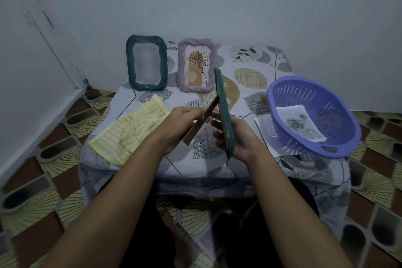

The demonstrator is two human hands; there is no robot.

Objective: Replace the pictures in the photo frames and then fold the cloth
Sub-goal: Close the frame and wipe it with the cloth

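Note:
My right hand [240,137] grips a teal photo frame [224,106], held edge-on and upright over the table's middle. My left hand [174,124] holds the frame's brown backing board [201,121], swung away from the frame's back. Two frames stand at the back of the table: a dark green one [146,65] with a pale blank pane and a mauve one [196,64] showing a flower drawing. A yellow-and-white striped cloth [128,128] lies crumpled on the table's left.
A purple plastic colander basket [313,115] sits at the table's right, tilted, with a rose picture [299,124] inside and white paper [261,123] under it. The low table [208,165] wears a leaf-print cover. Patterned floor surrounds it; walls stand close behind and left.

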